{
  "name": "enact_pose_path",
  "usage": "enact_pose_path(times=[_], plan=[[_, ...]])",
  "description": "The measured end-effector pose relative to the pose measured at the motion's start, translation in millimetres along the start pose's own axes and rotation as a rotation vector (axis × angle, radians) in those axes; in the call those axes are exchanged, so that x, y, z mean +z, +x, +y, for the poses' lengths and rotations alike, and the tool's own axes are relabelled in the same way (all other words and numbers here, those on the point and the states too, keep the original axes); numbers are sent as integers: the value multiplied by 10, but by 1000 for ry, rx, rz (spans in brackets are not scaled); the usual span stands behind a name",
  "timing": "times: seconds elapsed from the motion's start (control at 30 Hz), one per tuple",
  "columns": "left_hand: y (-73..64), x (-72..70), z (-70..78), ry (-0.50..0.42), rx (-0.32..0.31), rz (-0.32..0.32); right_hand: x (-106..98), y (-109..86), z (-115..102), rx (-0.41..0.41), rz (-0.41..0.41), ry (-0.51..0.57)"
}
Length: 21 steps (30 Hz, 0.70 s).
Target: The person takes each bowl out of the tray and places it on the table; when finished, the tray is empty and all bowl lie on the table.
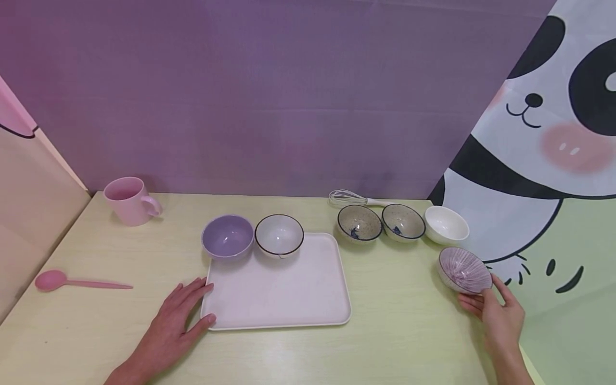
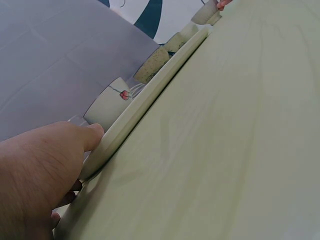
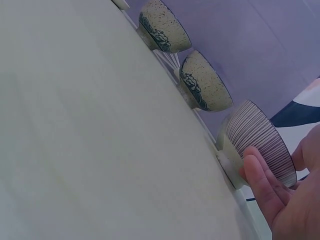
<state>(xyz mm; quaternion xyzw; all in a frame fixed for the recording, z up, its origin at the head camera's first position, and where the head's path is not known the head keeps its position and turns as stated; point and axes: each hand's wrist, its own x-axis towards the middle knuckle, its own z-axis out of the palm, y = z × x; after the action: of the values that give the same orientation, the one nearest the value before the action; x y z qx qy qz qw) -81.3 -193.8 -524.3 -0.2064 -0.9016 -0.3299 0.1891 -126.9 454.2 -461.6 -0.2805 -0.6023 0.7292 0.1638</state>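
Near the right edge of the tabletop (image 1: 409, 331), the right hand (image 1: 502, 318) pinches the striped bowl (image 1: 464, 270), whose outer stripes the right wrist view shows best. The left hand (image 1: 175, 321), thumb and fingers spread, touches the left edge of the tray (image 1: 284, 299).

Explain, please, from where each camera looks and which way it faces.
Head: on the head, looking forward and down at the table; left hand and right hand show.
Left wrist: worn there, looking low along the tray; left hand shows, right fingers at the top.
Right wrist: worn there, looking across the table at the striped bowl; right hand shows.
Head and right wrist share this bowl.
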Motion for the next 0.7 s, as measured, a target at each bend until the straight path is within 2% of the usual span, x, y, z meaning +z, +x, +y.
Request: enact_pose_path(times=[0.33, 0.7], plan=[[1, -10, 15, 8, -9, -5, -9, 86, 8, -29, -34, -48], [11, -21, 33, -7, -17, -12, -7, 154, -17, -2, -42, -78]])
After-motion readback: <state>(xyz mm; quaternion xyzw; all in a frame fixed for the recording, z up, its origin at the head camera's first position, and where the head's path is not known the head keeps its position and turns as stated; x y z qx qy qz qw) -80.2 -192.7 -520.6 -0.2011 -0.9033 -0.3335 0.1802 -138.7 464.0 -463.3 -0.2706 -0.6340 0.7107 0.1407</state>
